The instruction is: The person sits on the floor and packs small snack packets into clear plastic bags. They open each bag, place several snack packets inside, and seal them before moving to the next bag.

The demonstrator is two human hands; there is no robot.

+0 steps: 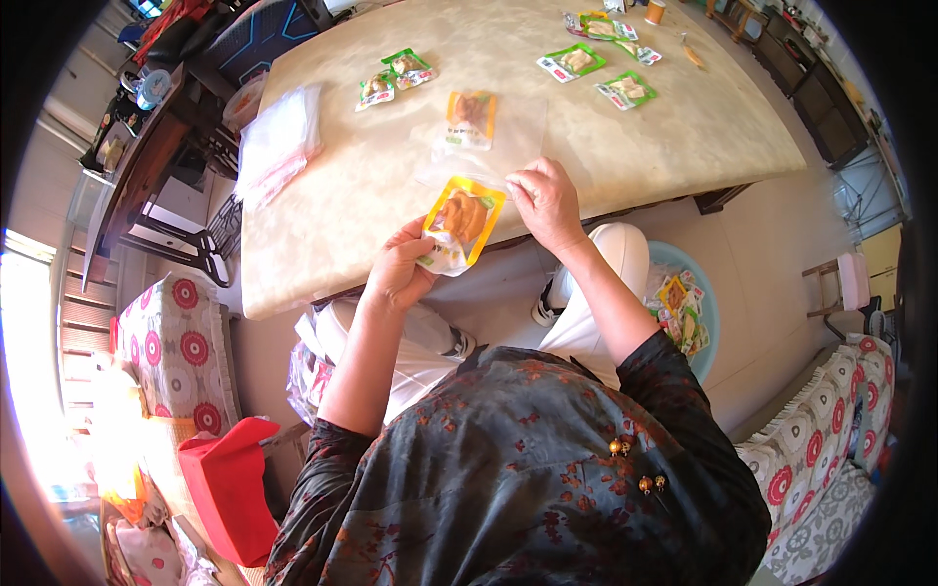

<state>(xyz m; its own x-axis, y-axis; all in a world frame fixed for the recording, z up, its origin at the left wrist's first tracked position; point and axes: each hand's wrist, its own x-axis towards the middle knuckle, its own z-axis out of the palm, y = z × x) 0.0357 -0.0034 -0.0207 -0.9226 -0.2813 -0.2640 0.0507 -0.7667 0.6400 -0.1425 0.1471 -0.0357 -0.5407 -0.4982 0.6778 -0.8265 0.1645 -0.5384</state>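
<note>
My left hand [401, 265] grips the lower left part of a yellow-edged snack pouch [463, 220], held at the table's front edge with its printed food picture facing up. A clear plastic bag [524, 128] lies flat just beyond it. My right hand [546, 201] pinches the bag's near right edge between thumb and forefinger. Another yellow-edged pouch [471, 117] shows at the bag's left side, apparently inside it. The held pouch's top edge meets or overlaps the bag's near edge; I cannot tell whether it enters the opening.
Left on the table [352, 198] lies a stack of clear bags [282, 143]. Green-edged pouches lie at the back left [404, 67] and back right [573, 60]. A blue basin [707, 322] of mixed pouches stands on the floor by my right leg. A red bag [223, 483] is at lower left.
</note>
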